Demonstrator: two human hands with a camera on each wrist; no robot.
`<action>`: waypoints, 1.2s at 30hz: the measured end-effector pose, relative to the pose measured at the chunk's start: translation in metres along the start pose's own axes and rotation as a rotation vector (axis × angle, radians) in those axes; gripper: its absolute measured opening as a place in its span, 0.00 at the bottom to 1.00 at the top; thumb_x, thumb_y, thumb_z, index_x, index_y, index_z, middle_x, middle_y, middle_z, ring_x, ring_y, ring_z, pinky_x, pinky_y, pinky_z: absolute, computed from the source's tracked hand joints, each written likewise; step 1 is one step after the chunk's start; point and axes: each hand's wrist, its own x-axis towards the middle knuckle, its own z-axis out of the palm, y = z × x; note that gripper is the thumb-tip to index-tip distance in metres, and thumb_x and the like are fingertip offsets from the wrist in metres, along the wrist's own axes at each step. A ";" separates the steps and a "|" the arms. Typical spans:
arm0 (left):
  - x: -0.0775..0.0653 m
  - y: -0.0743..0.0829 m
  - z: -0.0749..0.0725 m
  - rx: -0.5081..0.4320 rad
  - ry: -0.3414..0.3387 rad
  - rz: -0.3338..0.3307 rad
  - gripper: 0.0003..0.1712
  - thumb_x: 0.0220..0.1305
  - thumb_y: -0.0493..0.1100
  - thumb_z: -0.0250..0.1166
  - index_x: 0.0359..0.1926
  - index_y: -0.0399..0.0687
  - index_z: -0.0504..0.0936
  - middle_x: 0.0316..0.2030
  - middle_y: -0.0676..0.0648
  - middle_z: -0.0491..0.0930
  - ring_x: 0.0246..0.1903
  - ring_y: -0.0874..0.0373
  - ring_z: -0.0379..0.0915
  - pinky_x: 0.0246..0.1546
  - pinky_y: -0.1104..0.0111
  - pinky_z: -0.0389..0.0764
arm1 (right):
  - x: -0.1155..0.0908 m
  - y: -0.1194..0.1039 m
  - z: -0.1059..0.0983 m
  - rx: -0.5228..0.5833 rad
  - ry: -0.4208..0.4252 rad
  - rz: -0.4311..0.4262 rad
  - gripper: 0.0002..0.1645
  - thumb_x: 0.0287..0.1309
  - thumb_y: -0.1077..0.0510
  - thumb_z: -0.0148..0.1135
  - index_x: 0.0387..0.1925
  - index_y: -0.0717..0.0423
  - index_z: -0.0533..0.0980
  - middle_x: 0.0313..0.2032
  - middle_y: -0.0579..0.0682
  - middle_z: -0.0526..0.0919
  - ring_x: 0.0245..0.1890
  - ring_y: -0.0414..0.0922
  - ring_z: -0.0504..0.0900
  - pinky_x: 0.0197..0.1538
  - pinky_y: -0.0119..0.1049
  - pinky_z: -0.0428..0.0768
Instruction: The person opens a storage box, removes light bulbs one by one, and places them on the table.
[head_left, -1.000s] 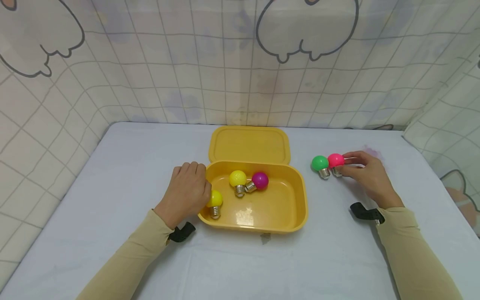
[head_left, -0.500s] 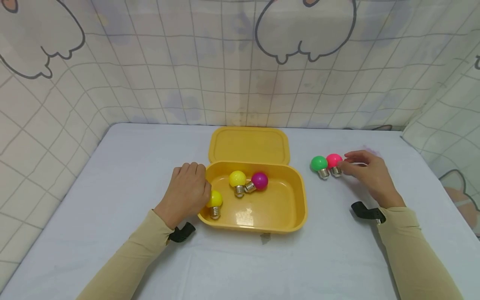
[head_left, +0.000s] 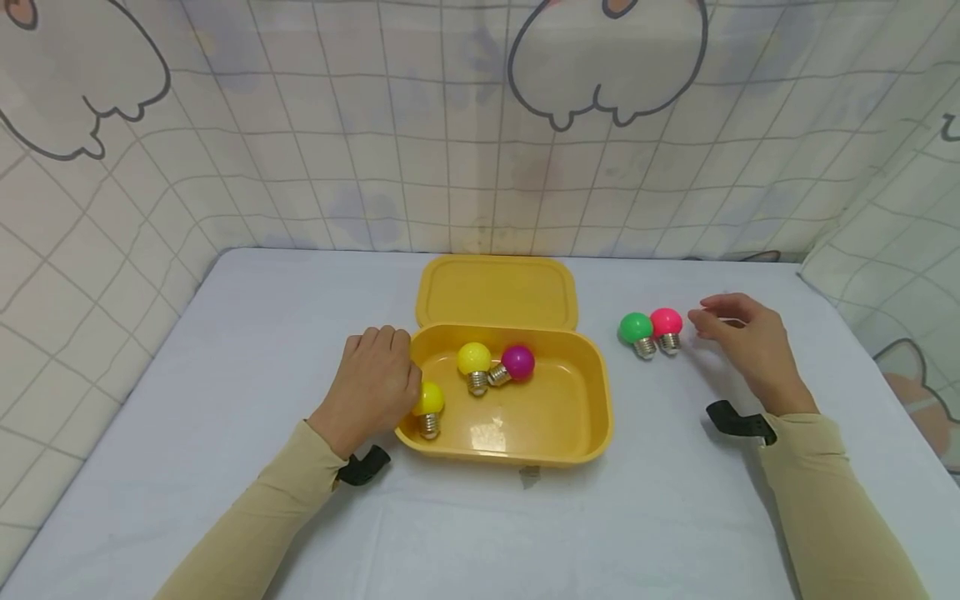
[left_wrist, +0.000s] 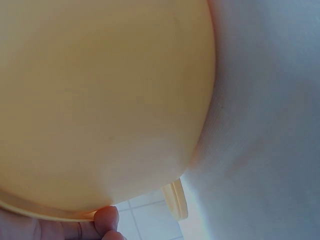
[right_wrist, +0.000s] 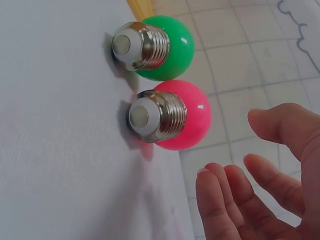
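My left hand [head_left: 372, 387] grips the left rim of a yellow plastic box [head_left: 551, 457]; in the left wrist view its fingertips [left_wrist: 106, 220] curl over the rim. Inside the box lie two yellow light bulbs, one near the middle [head_left: 474, 358] and one beside my left hand [head_left: 430, 398], plus a purple bulb [head_left: 517, 362]. On the table to the right, a green bulb [head_left: 636, 327] and a pink bulb [head_left: 666, 322] lie side by side, touching. Just right of the pink bulb hovers my right hand [head_left: 753, 350], fingers apart and holding nothing.
The box's yellow lid [head_left: 497, 293] lies flat behind it. A white cloth covers the table [head_left: 300, 283], with a small grey patch [head_left: 530, 477] in front of the box. Behind the table hangs a grid-patterned curtain [head_left: 420, 150].
My right hand has let go of the pink bulb and drawn back a little to the right. The pink bulb stays beside the green one. My left hand has not moved.
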 end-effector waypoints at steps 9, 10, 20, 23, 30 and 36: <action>-0.002 -0.002 -0.001 0.017 0.008 0.005 0.10 0.70 0.42 0.48 0.36 0.40 0.69 0.29 0.45 0.65 0.34 0.48 0.62 0.42 0.58 0.63 | -0.007 -0.018 0.004 -0.024 0.076 -0.040 0.41 0.65 0.27 0.56 0.68 0.48 0.70 0.59 0.49 0.78 0.42 0.30 0.79 0.49 0.26 0.74; -0.001 -0.003 0.000 0.017 0.007 0.008 0.10 0.70 0.42 0.48 0.36 0.40 0.69 0.29 0.45 0.65 0.35 0.48 0.62 0.42 0.58 0.63 | -0.009 -0.020 0.005 -0.026 0.087 -0.048 0.40 0.65 0.27 0.56 0.67 0.47 0.71 0.58 0.49 0.79 0.42 0.30 0.80 0.47 0.24 0.74; 0.003 -0.002 -0.003 0.025 -0.014 0.013 0.10 0.70 0.43 0.49 0.36 0.39 0.70 0.30 0.44 0.66 0.36 0.47 0.63 0.44 0.56 0.64 | -0.026 -0.042 0.014 -0.059 0.129 -0.176 0.33 0.66 0.32 0.59 0.62 0.48 0.75 0.56 0.48 0.81 0.45 0.28 0.76 0.43 0.17 0.74; 0.003 -0.001 -0.003 0.022 -0.021 0.011 0.11 0.70 0.43 0.49 0.37 0.39 0.70 0.30 0.44 0.67 0.36 0.47 0.63 0.44 0.56 0.64 | -0.031 -0.050 0.017 -0.090 0.122 -0.259 0.29 0.68 0.37 0.61 0.60 0.51 0.77 0.55 0.52 0.84 0.44 0.26 0.76 0.43 0.14 0.73; 0.002 0.000 -0.002 0.020 -0.021 0.007 0.11 0.70 0.43 0.50 0.37 0.39 0.70 0.30 0.44 0.67 0.36 0.47 0.63 0.43 0.57 0.64 | -0.040 -0.065 0.031 -0.108 0.049 -0.506 0.18 0.65 0.49 0.69 0.50 0.56 0.80 0.44 0.54 0.87 0.35 0.21 0.78 0.41 0.13 0.76; 0.001 0.000 -0.001 0.012 -0.002 0.011 0.11 0.69 0.43 0.50 0.36 0.39 0.70 0.29 0.44 0.67 0.36 0.47 0.64 0.43 0.56 0.65 | -0.049 -0.074 0.043 -0.172 -0.020 -0.620 0.15 0.61 0.55 0.73 0.47 0.53 0.81 0.42 0.51 0.87 0.35 0.26 0.81 0.42 0.18 0.80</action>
